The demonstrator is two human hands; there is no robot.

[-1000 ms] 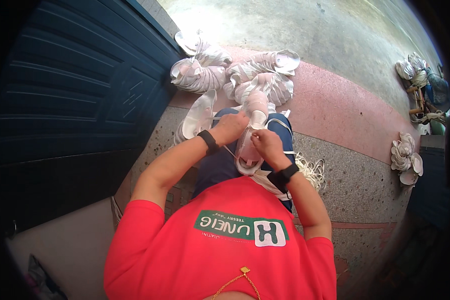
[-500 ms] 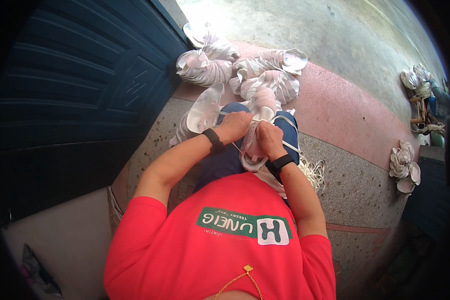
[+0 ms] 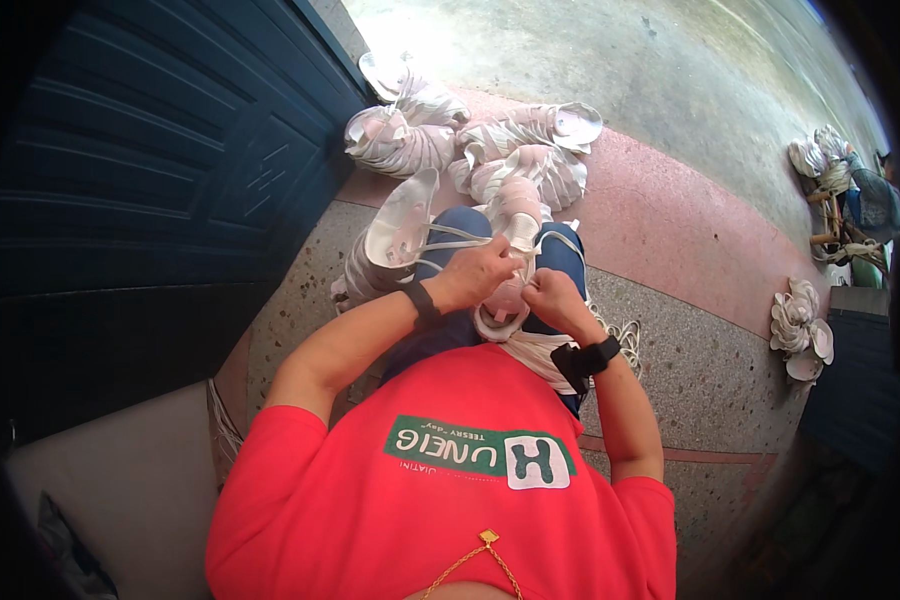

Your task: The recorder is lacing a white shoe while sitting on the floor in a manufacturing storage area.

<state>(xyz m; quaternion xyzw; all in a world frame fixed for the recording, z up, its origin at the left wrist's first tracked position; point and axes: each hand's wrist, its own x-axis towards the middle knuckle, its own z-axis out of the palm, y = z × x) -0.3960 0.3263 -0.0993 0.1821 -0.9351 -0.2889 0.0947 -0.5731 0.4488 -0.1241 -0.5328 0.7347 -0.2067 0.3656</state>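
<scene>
A pink and white shoe upper [image 3: 511,296] lies between my knees, its tongue and opening pointing up toward my hands. My left hand [image 3: 478,272] is closed in a pinch at the upper's left edge, with a white shoelace [image 3: 454,232] running from it over my left knee. On the other side, my right hand [image 3: 558,300] has its fingers pinched together beside the upper's eyelet edge. A lace end seems to be in them, but the fingers mostly hide it. Another lace loop [image 3: 562,240] lies over my right knee.
Left of my knees leans a stack of nested white uppers [image 3: 395,222]. Bundles of pink and white uppers [image 3: 410,140] lie ahead beside a dark blue door [image 3: 160,150]. Loose white laces [image 3: 625,340] hang by my right leg. More uppers [image 3: 802,330] sit at far right.
My right hand has moved down and slightly right, turning its wrist outward. My left hand has shifted slightly over the upper, showing more of the lace on the left.
</scene>
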